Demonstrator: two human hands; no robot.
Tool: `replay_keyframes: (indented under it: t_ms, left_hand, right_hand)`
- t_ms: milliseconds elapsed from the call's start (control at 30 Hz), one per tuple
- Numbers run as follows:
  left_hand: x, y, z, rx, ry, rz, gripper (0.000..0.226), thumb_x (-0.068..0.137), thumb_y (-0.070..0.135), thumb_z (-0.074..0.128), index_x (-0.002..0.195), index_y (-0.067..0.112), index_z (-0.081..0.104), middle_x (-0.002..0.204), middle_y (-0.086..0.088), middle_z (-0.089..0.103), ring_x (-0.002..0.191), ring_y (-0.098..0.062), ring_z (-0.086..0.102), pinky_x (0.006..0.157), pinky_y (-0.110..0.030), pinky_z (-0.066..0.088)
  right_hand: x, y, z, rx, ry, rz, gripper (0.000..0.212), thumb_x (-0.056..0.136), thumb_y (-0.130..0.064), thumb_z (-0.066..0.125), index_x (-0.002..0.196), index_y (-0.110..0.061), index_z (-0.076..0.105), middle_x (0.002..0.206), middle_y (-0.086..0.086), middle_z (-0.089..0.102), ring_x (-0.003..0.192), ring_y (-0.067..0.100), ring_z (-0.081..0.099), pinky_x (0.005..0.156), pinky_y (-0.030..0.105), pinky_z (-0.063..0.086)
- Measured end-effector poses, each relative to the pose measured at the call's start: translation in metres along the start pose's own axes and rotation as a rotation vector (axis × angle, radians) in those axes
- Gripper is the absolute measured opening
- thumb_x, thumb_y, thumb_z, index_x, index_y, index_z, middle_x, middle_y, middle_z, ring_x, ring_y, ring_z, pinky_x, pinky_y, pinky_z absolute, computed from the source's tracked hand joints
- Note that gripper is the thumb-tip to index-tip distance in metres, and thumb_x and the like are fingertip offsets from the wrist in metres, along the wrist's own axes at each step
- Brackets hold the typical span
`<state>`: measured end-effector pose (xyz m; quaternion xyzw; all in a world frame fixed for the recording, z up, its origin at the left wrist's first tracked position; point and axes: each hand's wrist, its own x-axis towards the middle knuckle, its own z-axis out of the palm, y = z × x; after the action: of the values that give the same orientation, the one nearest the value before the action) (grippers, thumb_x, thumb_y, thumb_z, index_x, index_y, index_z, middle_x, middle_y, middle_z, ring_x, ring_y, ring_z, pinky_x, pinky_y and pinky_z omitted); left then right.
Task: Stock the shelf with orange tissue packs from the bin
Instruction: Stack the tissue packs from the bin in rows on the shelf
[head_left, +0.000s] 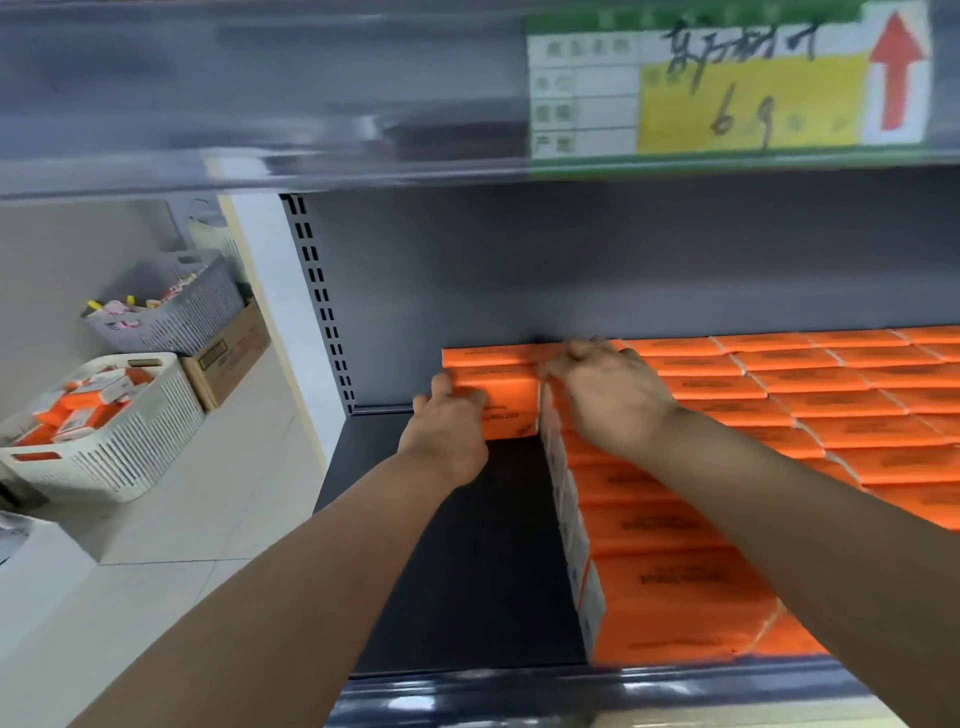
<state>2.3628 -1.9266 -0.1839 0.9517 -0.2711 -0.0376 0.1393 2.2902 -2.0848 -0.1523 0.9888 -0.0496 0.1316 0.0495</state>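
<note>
Both hands are at the back left of the shelf (467, 545), setting a short stack of packs (493, 384) against the rear wall. The left hand (447, 431) is cupped around the stack's near left corner, fingers curled on its top edge and front face; the right hand (608, 395) lies palm down, fingers bent over the top where the stack meets the filled rows (779, 415) beyond that hand's right side. Each pack is a flat orange brick lying on its broad face, its long axis running left to right along the shelf, a long side facing the person. Judging by the look, the packs are light and soft under a slick film wrapper, so they should squash a little and slide easily on one another; holding them across the short ends or pressing from top and side, as here, seems the safest way to keep a stack square. Nearer than the left hand the shelf floor is bare. Far to that hand's left, on the floor, stands the white bin (130, 457) with more packs inside.
</note>
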Motion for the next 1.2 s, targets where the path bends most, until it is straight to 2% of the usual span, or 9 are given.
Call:
replay_keyframes:
  t_ms: [167,333,467,633,767,933,1033,1133,1200]
  left_hand:
    - [0.001,0.01,-0.001,0.07,-0.032,-0.041,0.058,0.084,-0.001,0.045,0.136,0.024,0.042,0.138,-0.012,0.02,0.12,-0.031,0.034,0.094,-0.038,0.047]
    - [-0.013,0.016,-0.015,0.066,-0.009,-0.019,0.064,0.082,-0.004,0.044,0.137,0.029,0.04,0.146,-0.009,0.013,0.127,-0.03,0.027,0.095,-0.037,0.046]
    - [-0.043,0.033,-0.028,0.009,0.046,0.037,0.062,0.084,-0.004,0.045,0.139,0.025,0.04,0.152,-0.007,0.012,0.134,-0.029,0.025,0.098,-0.035,0.044]
    - [-0.096,0.054,-0.028,-0.152,0.268,0.226,0.043,0.085,0.0,0.051,0.123,0.021,0.058,0.136,-0.001,0.041,0.123,-0.022,0.044,0.093,-0.032,0.047]
    - [-0.144,0.075,-0.015,-0.181,0.288,0.298,0.034,0.088,0.004,0.052,0.118,0.02,0.061,0.127,0.001,0.046,0.116,-0.015,0.048,0.086,-0.025,0.045]
    - [-0.195,0.105,0.02,-0.187,0.215,0.364,0.036,0.087,0.002,0.052,0.117,0.019,0.06,0.128,0.002,0.046,0.119,-0.015,0.044,0.088,-0.03,0.047]
    - [-0.215,0.125,0.043,-0.123,0.228,0.399,0.036,0.085,0.005,0.054,0.116,0.021,0.06,0.128,0.002,0.048,0.119,-0.02,0.041,0.095,-0.044,0.044]
    - [-0.23,0.143,0.062,-0.004,0.328,0.356,0.038,0.084,0.008,0.055,0.119,0.024,0.06,0.133,0.003,0.046,0.122,-0.021,0.039,0.109,-0.053,0.027]
    - [-0.237,0.153,0.07,0.075,0.366,0.341,0.041,0.083,0.008,0.056,0.12,0.024,0.058,0.136,0.002,0.045,0.126,-0.021,0.037,0.111,-0.056,0.02]
  right_hand:
    - [-0.012,0.007,-0.001,0.035,-0.129,0.048,0.05,0.085,-0.004,0.043,0.129,-0.026,0.047,0.127,0.005,0.048,0.121,0.026,0.045,0.098,0.041,0.038]
    - [-0.03,0.014,-0.013,0.08,-0.069,0.064,0.045,0.089,-0.008,0.044,0.131,-0.025,0.046,0.128,0.005,0.048,0.121,0.027,0.045,0.097,0.038,0.038]
    - [-0.066,0.011,-0.029,0.111,-0.052,0.056,0.042,0.09,-0.013,0.048,0.13,-0.025,0.047,0.127,0.004,0.049,0.122,0.026,0.045,0.097,0.038,0.038]
    - [-0.131,0.006,-0.044,0.185,0.066,0.013,0.037,0.091,-0.024,0.051,0.127,-0.026,0.049,0.123,0.001,0.052,0.12,0.024,0.047,0.096,0.037,0.039]
    - [-0.191,0.005,-0.043,0.218,0.062,0.009,0.037,0.09,-0.024,0.055,0.126,-0.026,0.052,0.121,0.001,0.055,0.118,0.024,0.048,0.092,0.038,0.039]
    - [-0.271,0.009,-0.026,0.185,0.069,-0.004,0.036,0.072,-0.012,0.071,0.107,-0.021,0.065,0.115,0.004,0.061,0.101,0.029,0.059,0.076,0.039,0.048]
    - [-0.307,0.014,-0.02,0.16,0.113,-0.005,0.034,0.067,-0.011,0.076,0.099,-0.019,0.067,0.105,0.004,0.062,0.09,0.029,0.061,0.068,0.037,0.049]
    - [-0.335,0.023,-0.013,0.163,0.059,0.037,0.04,0.065,-0.01,0.078,0.103,-0.019,0.067,0.109,0.005,0.063,0.096,0.029,0.062,0.074,0.039,0.051]
    - [-0.35,0.031,-0.01,0.162,0.004,0.073,0.042,0.069,-0.011,0.075,0.109,-0.019,0.066,0.117,0.005,0.061,0.105,0.028,0.06,0.081,0.04,0.049]
